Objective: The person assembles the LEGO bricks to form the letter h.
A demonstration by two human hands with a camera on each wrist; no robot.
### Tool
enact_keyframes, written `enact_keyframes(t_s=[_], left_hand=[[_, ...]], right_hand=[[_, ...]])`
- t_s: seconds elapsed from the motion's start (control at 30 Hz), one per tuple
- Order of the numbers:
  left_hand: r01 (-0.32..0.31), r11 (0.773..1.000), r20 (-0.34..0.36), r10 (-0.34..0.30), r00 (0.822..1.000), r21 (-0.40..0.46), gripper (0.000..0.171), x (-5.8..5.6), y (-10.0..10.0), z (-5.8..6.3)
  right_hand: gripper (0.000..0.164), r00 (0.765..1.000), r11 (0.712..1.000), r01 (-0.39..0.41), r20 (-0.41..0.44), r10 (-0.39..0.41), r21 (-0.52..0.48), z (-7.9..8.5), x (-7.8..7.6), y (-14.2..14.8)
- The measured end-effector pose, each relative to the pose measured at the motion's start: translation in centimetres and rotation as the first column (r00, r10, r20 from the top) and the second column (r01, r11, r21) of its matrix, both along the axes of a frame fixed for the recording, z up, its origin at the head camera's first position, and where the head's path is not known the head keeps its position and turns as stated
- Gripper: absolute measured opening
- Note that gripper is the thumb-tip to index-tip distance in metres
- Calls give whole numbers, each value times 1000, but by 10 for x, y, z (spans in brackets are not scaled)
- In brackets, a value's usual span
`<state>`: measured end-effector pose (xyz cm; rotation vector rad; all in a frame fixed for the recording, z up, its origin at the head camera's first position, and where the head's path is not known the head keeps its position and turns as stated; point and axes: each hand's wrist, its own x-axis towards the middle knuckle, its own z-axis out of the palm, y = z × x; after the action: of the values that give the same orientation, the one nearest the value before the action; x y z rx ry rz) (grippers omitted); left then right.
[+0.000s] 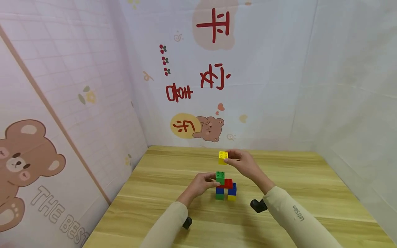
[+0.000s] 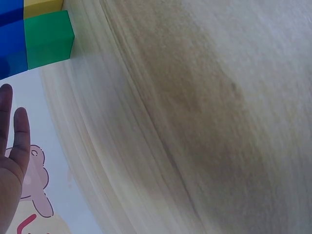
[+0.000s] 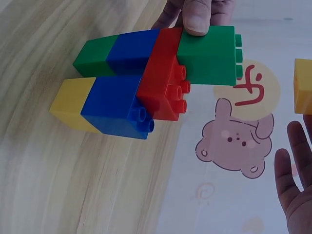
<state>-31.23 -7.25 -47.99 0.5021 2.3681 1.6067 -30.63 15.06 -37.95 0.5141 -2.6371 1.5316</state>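
A small structure of toy building blocks stands on the table. Its left column has a green block (image 3: 92, 57) below a blue block (image 3: 131, 51). The right column has a yellow block (image 3: 72, 100) below another blue block (image 3: 112, 105). Across both lies a red block (image 3: 163, 90), and a second green block (image 1: 220, 179) sits on its left end. My left hand (image 1: 199, 185) pinches that upper green block, thumb on its near side. Up above and slightly behind, my right hand (image 1: 243, 163) holds another yellow block (image 1: 223, 158) between thumb and fingers, apart from the structure.
The wooden table (image 1: 139, 203) extends around the structure. A white printed cloth (image 1: 263, 86) hangs behind it, with more cloth at both sides. Black wrist devices, one (image 1: 258, 206) at the right and one (image 1: 187, 223) at the left, sit under the sleeves.
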Motion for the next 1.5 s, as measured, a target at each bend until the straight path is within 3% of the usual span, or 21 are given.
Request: enact_keyframes(t_s=[0.47, 1.1, 1.37, 1.5], left_hand=[[12, 1000, -3, -12, 1000, -28, 38, -2, -2, 3], [19, 999, 9, -19, 1000, -25, 39, -3, -1, 3], [13, 999, 2, -13, 1000, -37, 38, -1, -1, -1], [11, 999, 3, -11, 1000, -33, 38, -1, -1, -1]], right_hand=[[39, 1000, 1000, -6, 1, 6, 17, -8, -1, -4], [28, 997, 996, -68, -44, 71, 61, -27, 2, -2], [35, 998, 994, -68, 9, 68, 91, -34, 4, -4], [36, 998, 992, -66, -7, 67, 108, -36, 4, -4]])
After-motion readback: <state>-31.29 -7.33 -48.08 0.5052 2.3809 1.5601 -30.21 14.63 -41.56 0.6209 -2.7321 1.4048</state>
